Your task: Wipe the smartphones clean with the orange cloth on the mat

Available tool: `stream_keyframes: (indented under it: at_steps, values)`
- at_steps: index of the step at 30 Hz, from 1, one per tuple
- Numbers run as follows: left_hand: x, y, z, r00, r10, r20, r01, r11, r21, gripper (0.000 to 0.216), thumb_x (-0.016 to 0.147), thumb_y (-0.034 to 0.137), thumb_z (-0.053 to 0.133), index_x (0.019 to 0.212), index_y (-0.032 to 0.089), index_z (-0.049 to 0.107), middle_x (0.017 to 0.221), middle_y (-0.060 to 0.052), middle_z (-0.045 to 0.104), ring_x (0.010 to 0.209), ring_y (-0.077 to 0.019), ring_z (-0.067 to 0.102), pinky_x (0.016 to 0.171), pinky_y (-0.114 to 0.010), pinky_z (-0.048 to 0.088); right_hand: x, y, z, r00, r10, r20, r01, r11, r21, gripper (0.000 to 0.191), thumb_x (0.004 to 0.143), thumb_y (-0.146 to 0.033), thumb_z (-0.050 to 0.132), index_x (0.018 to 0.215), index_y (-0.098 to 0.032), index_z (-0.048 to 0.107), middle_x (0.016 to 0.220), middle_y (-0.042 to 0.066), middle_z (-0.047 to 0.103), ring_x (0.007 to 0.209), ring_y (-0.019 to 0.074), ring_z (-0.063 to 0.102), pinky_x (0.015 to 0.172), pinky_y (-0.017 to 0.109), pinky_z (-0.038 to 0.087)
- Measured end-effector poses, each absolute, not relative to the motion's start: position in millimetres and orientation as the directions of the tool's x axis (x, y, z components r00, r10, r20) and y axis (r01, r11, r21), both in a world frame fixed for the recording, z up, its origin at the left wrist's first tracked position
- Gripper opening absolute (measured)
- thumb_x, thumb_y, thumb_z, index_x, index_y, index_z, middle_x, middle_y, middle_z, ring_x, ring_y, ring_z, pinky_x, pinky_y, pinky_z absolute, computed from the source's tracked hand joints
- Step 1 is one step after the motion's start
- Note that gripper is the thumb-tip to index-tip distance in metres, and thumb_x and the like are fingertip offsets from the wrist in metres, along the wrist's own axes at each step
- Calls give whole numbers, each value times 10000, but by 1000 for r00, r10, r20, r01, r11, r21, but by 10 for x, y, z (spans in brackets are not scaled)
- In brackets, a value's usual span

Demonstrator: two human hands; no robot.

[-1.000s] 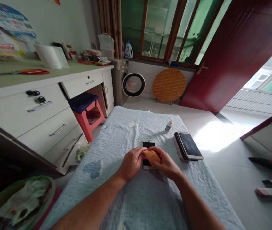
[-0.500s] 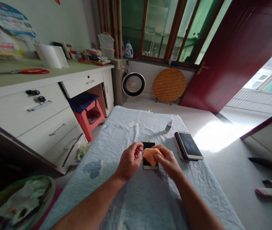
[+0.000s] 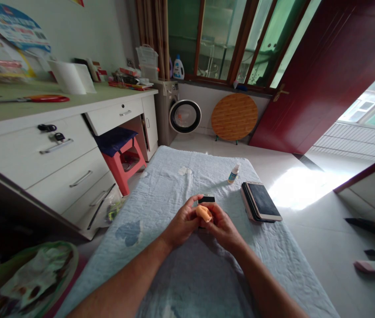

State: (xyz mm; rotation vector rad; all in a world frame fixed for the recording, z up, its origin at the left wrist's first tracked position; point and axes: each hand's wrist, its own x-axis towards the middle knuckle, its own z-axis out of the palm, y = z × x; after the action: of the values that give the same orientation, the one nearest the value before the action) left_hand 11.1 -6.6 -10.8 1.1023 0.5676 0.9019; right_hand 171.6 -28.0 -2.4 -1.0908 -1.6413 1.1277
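An orange cloth [image 3: 204, 213], bunched up small, is between my two hands. My left hand [image 3: 184, 223] pinches it from the left, and my right hand [image 3: 222, 224] grips it from the right. Under them a white-framed smartphone [image 3: 206, 199] lies on the cloth-covered table [image 3: 170, 176]; its top end shows while my hands hide most of the rest. Beyond, to the right, stands a small spray bottle [image 3: 233, 174]. A stack of phones or tablets [image 3: 263, 201] lies near the table's right edge, a gold-framed one on top.
Left of the table are a white desk with drawers [image 3: 71, 163], a red stool [image 3: 121, 163] and a rubbish bin [image 3: 71, 265]. Behind it stand a washing machine with its door open [image 3: 185, 116] and a round wooden board [image 3: 234, 117]. A red door [image 3: 293, 84] is at right.
My left hand has moved right and taken hold of the orange cloth together with my right hand. The cloth is now bunched tighter, and my hands cover more of the smartphone.
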Motion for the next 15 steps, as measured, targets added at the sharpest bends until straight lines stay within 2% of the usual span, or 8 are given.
stream_keyframes:
  at_steps: [3, 6, 8, 10, 12, 15]
  values:
    - [124, -84, -104, 581, 813, 22, -342, 220, 913, 862, 755, 382, 741, 1429, 228, 226, 1009, -58, 674, 894, -191, 661, 807, -305, 488, 1696, -274, -11, -242, 966, 85, 122, 117, -986, 335, 847, -459, 563, 1053, -195, 574, 932, 39, 633, 769, 141, 583, 664, 236, 482]
    - [136, -97, -96, 574, 819, 14, -279, 180, 943, 805, 784, 327, 699, 1431, 219, 233, 1001, -53, 684, 932, -193, 652, 831, -317, 483, 1752, -246, -6, -135, 988, 75, 147, 95, -985, 323, 832, -486, 577, 924, -176, 579, 788, 15, 614, 679, 127, 551, 618, 228, 457]
    - [131, -88, -93, 504, 863, 19, -164, 74, 984, 680, 816, 289, 644, 1398, 191, 307, 947, -48, 698, 895, -182, 652, 811, -308, 484, 1821, -216, -29, -16, 991, 132, 231, 132, -964, 310, 829, -467, 583, 935, -177, 558, 768, 8, 609, 674, 128, 545, 612, 226, 442]
    - [111, -64, -97, 385, 921, 59, 27, -75, 997, 518, 839, 252, 587, 1325, 180, 421, 899, -38, 702, 801, -160, 642, 761, -290, 486, 1894, -183, -71, 66, 978, 200, 366, 163, -916, 297, 835, -409, 573, 1024, -185, 525, 758, -4, 606, 639, 123, 533, 600, 227, 426]
    - [85, -36, -109, 276, 952, 131, 223, -196, 955, 417, 841, 217, 553, 1253, 187, 503, 905, -32, 697, 726, -141, 615, 723, -280, 489, 1953, -151, -120, 73, 963, 259, 513, 186, -838, 273, 825, -310, 557, 1068, -195, 507, 768, -11, 600, 630, 125, 531, 613, 235, 423]
    - [57, -12, -139, 219, 950, 223, 377, -294, 878, 385, 810, 177, 558, 1195, 187, 555, 968, -40, 679, 754, -141, 596, 747, -284, 497, 1991, -117, -173, -11, 942, 337, 667, 258, -699, 242, 764, -148, 491, 987, -206, 566, 901, 24, 584, 766, 149, 559, 709, 253, 443]
